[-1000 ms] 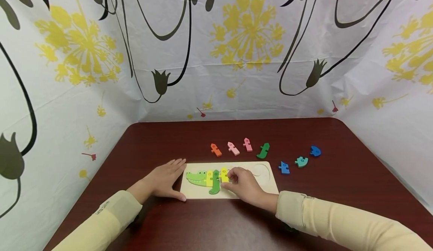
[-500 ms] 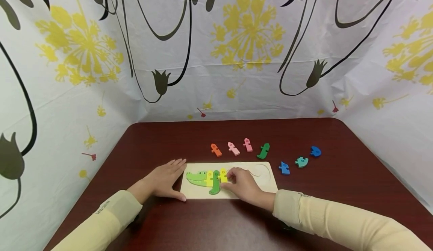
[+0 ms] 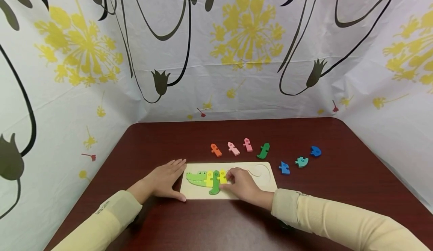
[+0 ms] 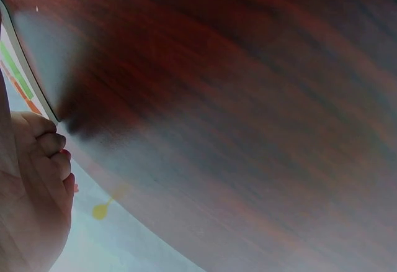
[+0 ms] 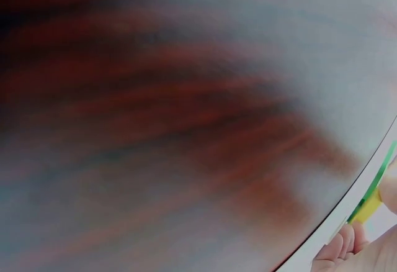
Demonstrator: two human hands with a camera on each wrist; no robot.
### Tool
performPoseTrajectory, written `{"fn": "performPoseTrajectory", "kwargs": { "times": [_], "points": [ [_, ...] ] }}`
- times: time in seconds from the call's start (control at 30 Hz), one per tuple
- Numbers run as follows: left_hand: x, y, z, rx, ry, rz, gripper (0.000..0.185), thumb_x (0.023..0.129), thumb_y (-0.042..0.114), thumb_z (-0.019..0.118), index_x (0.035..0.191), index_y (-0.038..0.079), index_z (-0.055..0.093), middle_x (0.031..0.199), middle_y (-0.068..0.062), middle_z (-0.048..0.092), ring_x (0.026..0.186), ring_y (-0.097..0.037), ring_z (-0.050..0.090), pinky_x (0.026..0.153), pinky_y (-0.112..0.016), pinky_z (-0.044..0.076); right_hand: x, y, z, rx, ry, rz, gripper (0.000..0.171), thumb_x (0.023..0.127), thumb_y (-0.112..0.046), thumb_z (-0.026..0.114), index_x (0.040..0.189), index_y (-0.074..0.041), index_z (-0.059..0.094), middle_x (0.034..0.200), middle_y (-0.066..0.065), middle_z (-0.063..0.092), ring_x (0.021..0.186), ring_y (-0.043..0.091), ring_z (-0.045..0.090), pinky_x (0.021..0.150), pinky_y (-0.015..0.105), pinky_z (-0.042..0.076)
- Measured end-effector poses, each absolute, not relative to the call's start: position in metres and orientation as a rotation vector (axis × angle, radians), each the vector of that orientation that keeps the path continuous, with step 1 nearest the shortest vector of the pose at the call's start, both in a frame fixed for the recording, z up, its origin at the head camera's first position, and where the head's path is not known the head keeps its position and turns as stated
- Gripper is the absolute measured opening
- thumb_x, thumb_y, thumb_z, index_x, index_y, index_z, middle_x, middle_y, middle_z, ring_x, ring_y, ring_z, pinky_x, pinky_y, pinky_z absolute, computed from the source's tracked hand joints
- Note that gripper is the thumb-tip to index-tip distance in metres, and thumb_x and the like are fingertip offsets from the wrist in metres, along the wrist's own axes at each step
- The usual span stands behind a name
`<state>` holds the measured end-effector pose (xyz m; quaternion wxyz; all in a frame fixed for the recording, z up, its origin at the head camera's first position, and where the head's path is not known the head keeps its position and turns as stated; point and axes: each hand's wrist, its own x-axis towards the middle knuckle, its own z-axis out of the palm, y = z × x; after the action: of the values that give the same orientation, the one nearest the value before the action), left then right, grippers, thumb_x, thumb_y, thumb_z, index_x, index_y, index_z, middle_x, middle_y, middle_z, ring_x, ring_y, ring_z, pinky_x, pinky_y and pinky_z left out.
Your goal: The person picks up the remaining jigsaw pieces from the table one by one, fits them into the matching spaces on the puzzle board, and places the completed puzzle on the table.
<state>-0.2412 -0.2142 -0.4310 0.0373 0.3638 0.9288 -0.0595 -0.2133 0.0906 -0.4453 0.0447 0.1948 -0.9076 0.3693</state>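
A pale wooden puzzle board [image 3: 203, 195] lies on the table. On its left part sit a light green crocodile head piece [image 3: 195, 178], a yellow piece [image 3: 209, 178] and a green leg piece [image 3: 215, 182]. My right hand [image 3: 244, 185] pinches a second yellow puzzle piece [image 3: 222, 176] right beside the green leg piece; its fingers cover part of it. In the right wrist view that yellow piece [image 5: 366, 208] shows by the fingertips. My left hand [image 3: 166, 179] rests with straight fingers at the board's left edge. In the left wrist view only part of the left hand [image 4: 38, 179] shows.
Behind the board lie an orange piece [image 3: 215, 150], two pink pieces [image 3: 233, 148] and a green leg piece [image 3: 263, 150]. To its right are a blue piece [image 3: 284, 168], a teal piece [image 3: 301, 162] and a darker blue piece [image 3: 315, 151]. Patterned cloth surrounds the dark table [image 3: 162, 138].
My right hand has shifted slightly left with the yellow piece, which now sits closer against the green leg piece. The left hand has not moved.
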Motion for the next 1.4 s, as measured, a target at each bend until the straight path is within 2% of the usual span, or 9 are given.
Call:
{"fn": "performPoseTrajectory", "kwargs": {
  "times": [0.4, 1.13, 1.4],
  "points": [
    [-0.2408, -0.2142, -0.4299, 1.114, 2.848, -0.169, 0.121, 0.073, 0.089, 0.042, 0.15, -0.004, 0.03, 0.156, -0.019, 0.025, 0.144, -0.031, 0.023, 0.115, -0.043, 0.022, -0.2155, 0.0898, -0.4475, 0.614, -2.793, 1.096, 0.031, 0.07, -0.021, 0.088, 0.079, -0.007, 0.063, 0.072, -0.001, 0.052, 0.066, 0.011, 0.046, 0.06, 0.026, 0.042],
    [-0.2405, -0.2153, -0.4304, 1.129, 2.854, -0.165, 0.119, 0.074, 0.087, 0.045, 0.15, -0.004, 0.03, 0.156, -0.019, 0.026, 0.144, -0.032, 0.023, 0.114, -0.044, 0.023, -0.214, 0.0919, -0.444, 0.646, -2.805, 1.075, 0.028, 0.07, -0.02, 0.089, 0.081, -0.005, 0.068, 0.075, -0.002, 0.055, 0.069, 0.012, 0.047, 0.063, 0.026, 0.043],
    [-0.2406, -0.2144, -0.4304, 1.127, 2.851, -0.171, 0.119, 0.074, 0.088, 0.043, 0.15, -0.003, 0.029, 0.156, -0.019, 0.025, 0.144, -0.031, 0.022, 0.115, -0.043, 0.022, -0.2161, 0.0953, -0.4455, 0.648, -2.808, 1.088, 0.03, 0.07, -0.025, 0.089, 0.082, -0.008, 0.068, 0.077, -0.004, 0.057, 0.07, 0.01, 0.049, 0.065, 0.026, 0.045]
  ]
}}
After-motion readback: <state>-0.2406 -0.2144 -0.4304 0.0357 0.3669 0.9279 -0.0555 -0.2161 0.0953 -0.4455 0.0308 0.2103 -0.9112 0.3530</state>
